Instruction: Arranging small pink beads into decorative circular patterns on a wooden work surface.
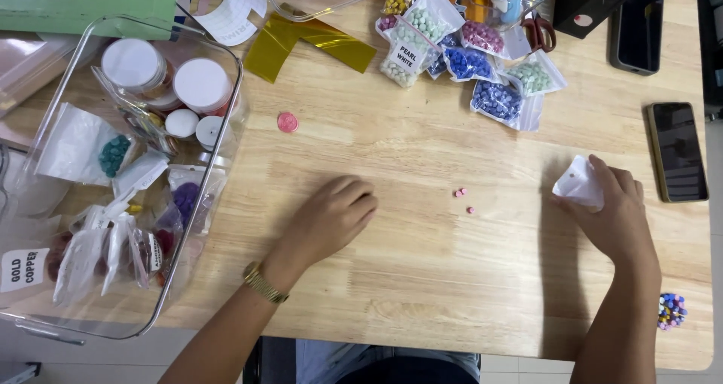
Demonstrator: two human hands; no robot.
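A small, crumpled white plastic bag (578,184) is held shut in the right hand (614,218). Three tiny pink beads (461,196) are already laid out on the wooden counter (422,278). Nothing is held by the loosely curled left hand (331,217).

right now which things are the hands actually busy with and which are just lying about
In hand or close by:
- right hand holding a small white bag
- left hand resting on the table
- pink beads

Lying about:
- pink wax seal
- bead bags
- two phones
- clear bin
- gold foil
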